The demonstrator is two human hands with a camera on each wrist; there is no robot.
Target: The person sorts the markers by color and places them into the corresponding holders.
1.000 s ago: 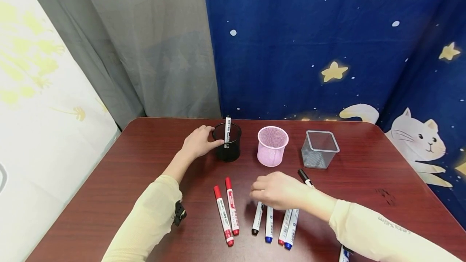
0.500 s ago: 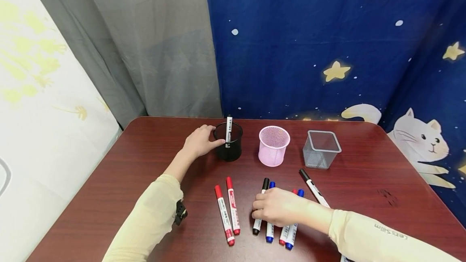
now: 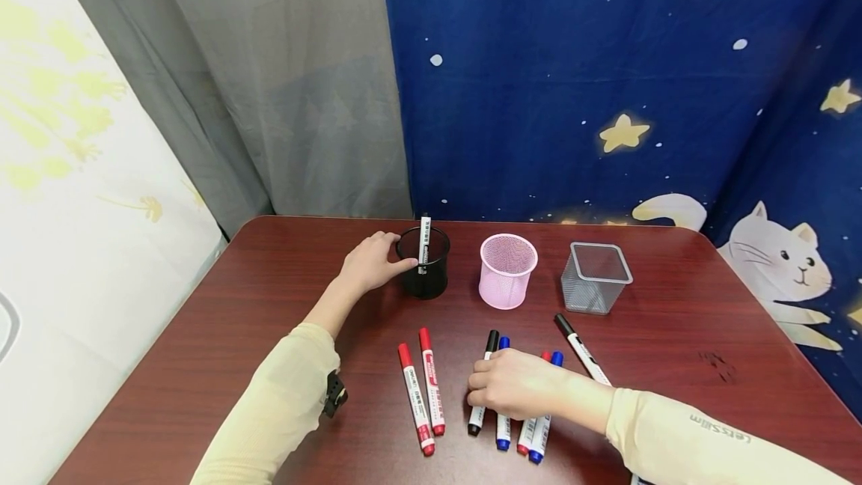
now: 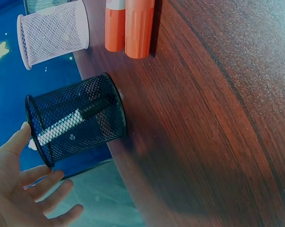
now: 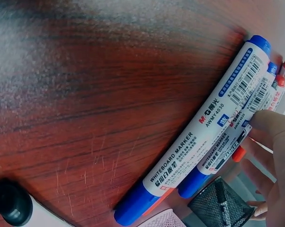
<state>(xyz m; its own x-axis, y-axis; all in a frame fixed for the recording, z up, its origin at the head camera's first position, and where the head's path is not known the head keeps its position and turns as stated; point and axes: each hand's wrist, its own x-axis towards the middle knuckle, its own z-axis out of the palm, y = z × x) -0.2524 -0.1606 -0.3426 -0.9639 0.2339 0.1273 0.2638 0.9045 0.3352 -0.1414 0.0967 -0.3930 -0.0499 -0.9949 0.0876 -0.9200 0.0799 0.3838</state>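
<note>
My left hand (image 3: 372,264) touches the left rim of a black mesh pen holder (image 3: 427,279). In the left wrist view, its thumb and index finger meet the rim while the other fingers spread loosely. A whiteboard marker (image 3: 424,239) leans upright inside that holder. My right hand (image 3: 515,384) pinches a black-capped whiteboard marker (image 3: 493,341) lying on the table; the fingers cover its middle. Just right of it lies a blue marker (image 3: 503,436), partly under the hand. Another blue marker (image 5: 204,123) and a red marker (image 3: 524,444) lie side by side below the wrist.
A pink mesh holder (image 3: 505,283) and a square grey mesh holder (image 3: 591,290) stand along the back of the wooden table (image 3: 269,275). Two red markers (image 3: 414,395) lie between my arms. Another black-capped marker (image 3: 584,350) lies behind my right forearm.
My right hand has come down onto the black-capped marker and now pinches it. The blue marker beside it has shifted slightly right. My left hand stays at the black holder.
</note>
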